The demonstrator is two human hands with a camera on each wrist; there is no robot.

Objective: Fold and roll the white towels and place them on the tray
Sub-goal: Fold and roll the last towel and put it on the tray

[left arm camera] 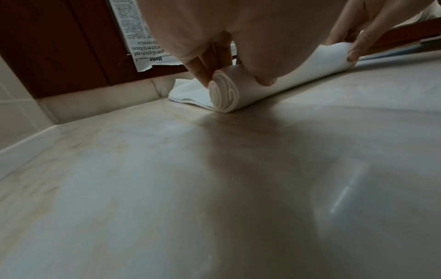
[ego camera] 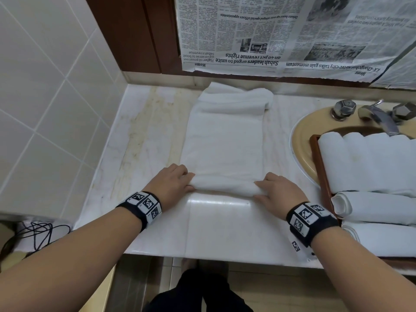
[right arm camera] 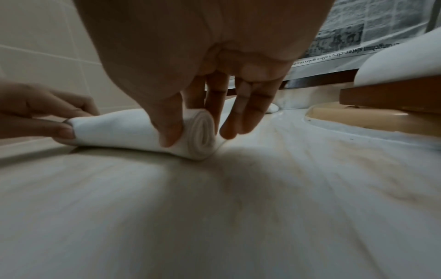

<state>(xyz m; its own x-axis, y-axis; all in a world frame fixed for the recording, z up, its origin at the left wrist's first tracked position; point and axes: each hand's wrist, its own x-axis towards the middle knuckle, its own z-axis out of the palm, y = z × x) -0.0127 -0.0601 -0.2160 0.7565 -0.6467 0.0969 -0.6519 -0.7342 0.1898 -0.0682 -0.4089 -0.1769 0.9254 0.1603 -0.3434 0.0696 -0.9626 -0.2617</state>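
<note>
A white towel (ego camera: pixel 222 145) lies folded into a long strip on the marble counter, its near end wound into a roll (ego camera: pixel 222 185). My left hand (ego camera: pixel 177 180) grips the roll's left end (left arm camera: pixel 224 94), thumb in front and fingers behind. My right hand (ego camera: pixel 273 190) grips the right end (right arm camera: pixel 203 136) the same way. The strip's far end (ego camera: pixel 236 97) is bunched against the back wall. A wooden tray (ego camera: pixel 319 167) at the right, resting over the sink, holds several rolled white towels (ego camera: pixel 369 163).
A beige sink (ego camera: pixel 301 140) with a chrome tap (ego camera: pixel 378 115) sits at the right, under the tray. Newspaper (ego camera: pixel 281 34) covers the wall behind. Tiled wall (ego camera: pixel 45 97) bounds the counter on the left. Black cables (ego camera: pixel 38 233) lie off the counter's near left.
</note>
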